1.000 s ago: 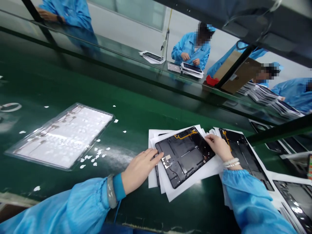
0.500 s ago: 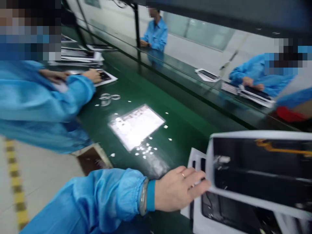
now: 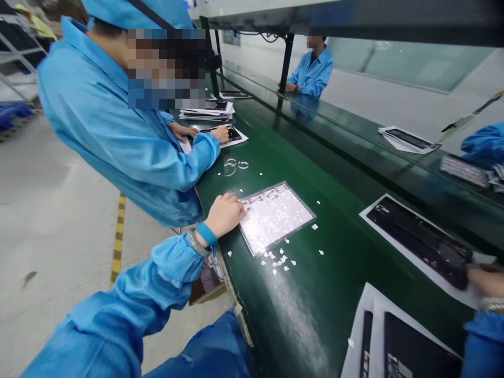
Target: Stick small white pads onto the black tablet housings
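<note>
left hand (image 3: 225, 215) at a white rectangular sheet in a clear plastic cover (image 3: 277, 218), right hand (image 3: 488, 281) at a flat black rectangular panel (image 3: 421, 239)

the sheet lies on the glossy dark green tabletop (image 3: 334, 294), near the middle of the scene, with small thin brownish cables (image 3: 271, 195) along its far left side. the left hand is at the sheet's left edge, fingers bent and close together, their tips over the cover; whether they pinch anything, i cannot tell. a teal blue band (image 3: 207, 234) and a greyish round bangle (image 3: 198, 244) circle that wrist.

the right hand is blurred and partly cut off at the right side, by the near right end of the panel; i cannot tell whether it grips. the panel lies on a sheet of plain white paper (image 3: 366, 214), well to the right of the covered sheet.

small white tab-shaped pieces (image 3: 284, 259) are scattered just beside the sheet, on its near right side. pale thin rings (image 3: 243, 167) lie beyond it. at the near right, another flat black panel (image 3: 417, 344) rests on white paper.

at the far left, a person in a blue coat (image 3: 118, 121) has both hands over a black panel on white paper (image 3: 235, 134).
</note>
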The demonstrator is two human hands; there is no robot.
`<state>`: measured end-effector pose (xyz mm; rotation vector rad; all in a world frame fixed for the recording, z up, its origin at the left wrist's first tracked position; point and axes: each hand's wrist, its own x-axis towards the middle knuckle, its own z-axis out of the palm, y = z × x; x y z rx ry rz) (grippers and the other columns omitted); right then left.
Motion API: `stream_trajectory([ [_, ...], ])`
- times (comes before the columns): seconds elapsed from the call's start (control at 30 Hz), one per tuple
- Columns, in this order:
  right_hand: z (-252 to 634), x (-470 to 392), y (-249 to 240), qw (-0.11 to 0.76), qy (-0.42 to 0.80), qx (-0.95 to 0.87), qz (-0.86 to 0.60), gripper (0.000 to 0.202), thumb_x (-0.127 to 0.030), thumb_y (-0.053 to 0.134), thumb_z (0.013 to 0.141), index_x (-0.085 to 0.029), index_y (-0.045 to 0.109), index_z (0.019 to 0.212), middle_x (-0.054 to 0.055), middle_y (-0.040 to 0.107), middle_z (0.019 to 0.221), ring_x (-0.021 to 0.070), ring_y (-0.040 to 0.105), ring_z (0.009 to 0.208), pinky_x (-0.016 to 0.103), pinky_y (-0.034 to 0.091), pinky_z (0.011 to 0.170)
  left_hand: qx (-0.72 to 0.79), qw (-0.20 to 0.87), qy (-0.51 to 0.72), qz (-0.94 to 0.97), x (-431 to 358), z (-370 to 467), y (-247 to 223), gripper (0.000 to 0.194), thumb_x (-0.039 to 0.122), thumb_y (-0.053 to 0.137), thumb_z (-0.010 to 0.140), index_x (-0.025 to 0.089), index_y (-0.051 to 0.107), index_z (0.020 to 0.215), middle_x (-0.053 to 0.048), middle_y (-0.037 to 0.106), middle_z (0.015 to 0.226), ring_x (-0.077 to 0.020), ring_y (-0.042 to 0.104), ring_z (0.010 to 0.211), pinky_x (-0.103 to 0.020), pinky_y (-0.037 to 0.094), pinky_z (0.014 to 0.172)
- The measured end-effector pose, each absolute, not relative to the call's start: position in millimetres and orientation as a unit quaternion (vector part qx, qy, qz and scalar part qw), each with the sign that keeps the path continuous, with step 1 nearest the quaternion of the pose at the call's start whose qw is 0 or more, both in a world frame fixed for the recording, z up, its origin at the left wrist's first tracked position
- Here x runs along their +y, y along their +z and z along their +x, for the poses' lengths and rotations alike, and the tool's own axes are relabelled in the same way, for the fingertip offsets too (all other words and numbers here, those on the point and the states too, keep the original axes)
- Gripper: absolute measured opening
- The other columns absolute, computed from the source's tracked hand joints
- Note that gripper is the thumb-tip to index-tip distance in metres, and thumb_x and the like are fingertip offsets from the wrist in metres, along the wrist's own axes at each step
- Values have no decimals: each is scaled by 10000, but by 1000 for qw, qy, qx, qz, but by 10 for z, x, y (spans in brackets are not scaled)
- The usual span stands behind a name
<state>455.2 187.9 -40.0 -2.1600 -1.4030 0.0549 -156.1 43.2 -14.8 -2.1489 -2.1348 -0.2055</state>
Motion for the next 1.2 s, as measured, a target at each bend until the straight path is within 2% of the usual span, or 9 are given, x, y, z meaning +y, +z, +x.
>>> stream_trajectory([
  [0.07, 4431, 1938, -310, 243, 34, -463, -852, 315, -330, 599, 672, -193, 702, 937, 325, 619, 908, 424, 601, 966, 502, 343, 576, -700, 52, -61, -710, 433, -1532, -157, 230, 245, 536, 845, 129, 649, 682, -130, 624, 761, -265, 522, 830, -362, 358, 703],
  [0.2, 3482, 1597, 113, 249, 57, -554, -792, 258, -374, 564, 698, -247, 693, 882, 201, 679, 854, 308, 622, 790, 457, 380, 628, -703, 58, -98, -702, 355, -1413, -28, 262, 241, 440, 904, 118, 637, 784, -135, 617, 821, -263, 521, 851, -375, 366, 731],
  [0.27, 2748, 1268, 272, 266, 141, -632, -714, 250, -413, 560, 713, -234, 694, 824, 146, 694, 879, 266, 610, 766, 426, 419, 677, -685, 9, -205, -699, 254, -1279, 44, 270, 279, 405, 929, 139, 617, 838, -89, 610, 828, -224, 521, 824, -349, 381, 741],
  [0.37, 1709, 778, 335, 263, 407, -680, -551, 382, -522, 554, 751, -213, 709, 911, 106, 679, 1010, 250, 588, 866, 364, 460, 677, -607, -165, -389, -672, 77, -971, 64, 246, 316, 426, 921, 164, 585, 811, -13, 583, 755, -150, 511, 720, -274, 401, 700],
  [0.47, 1063, 464, 262, 273, 579, -615, -460, 356, -533, 640, 709, -201, 705, 819, 66, 661, 926, 195, 548, 808, 288, 437, 603, -565, -294, -449, -626, -41, -690, -19, 239, 329, 461, 903, 162, 585, 785, 13, 563, 706, -121, 493, 666, -237, 390, 641],
  [0.57, 815, 367, 178, 307, 654, -535, -439, 311, -462, 748, 630, -175, 686, 732, 28, 618, 791, 141, 506, 714, 250, 393, 569, -550, -356, -478, -586, -72, -588, -116, 246, 347, 473, 898, 158, 609, 819, 19, 574, 712, -112, 488, 653, -228, 383, 621],
  [0.83, 649, 365, 137, 303, 672, -509, -446, 318, -454, 747, 647, -154, 661, 710, 20, 609, 742, 115, 505, 680, 234, 396, 571, -574, -310, -435, -620, -91, -700, -187, 248, 316, 503, 888, 164, 553, 699, 40, 499, 636, -101, 443, 596, -231, 320, 574],
  [1.0, 640, 375, 159, 279, 656, -526, -463, 409, -518, 740, 616, -155, 642, 774, 0, 571, 703, 108, 503, 611, 226, 411, 489, -559, -302, -452, -626, -45, -780, -212, 215, 332, 475, 915, 179, 601, 832, 25, 568, 724, -111, 499, 653, -226, 365, 615],
  [1.2, 755, 482, 135, 218, 593, -600, -491, 371, -519, 682, 670, -157, 604, 672, -29, 512, 541, 84, 449, 481, 216, 367, 431, -581, -245, -420, -652, -45, -871, -215, 155, 336, 587, 862, 214, 571, 956, 60, 590, 715, -108, 534, 635, -216, 394, 617],
])
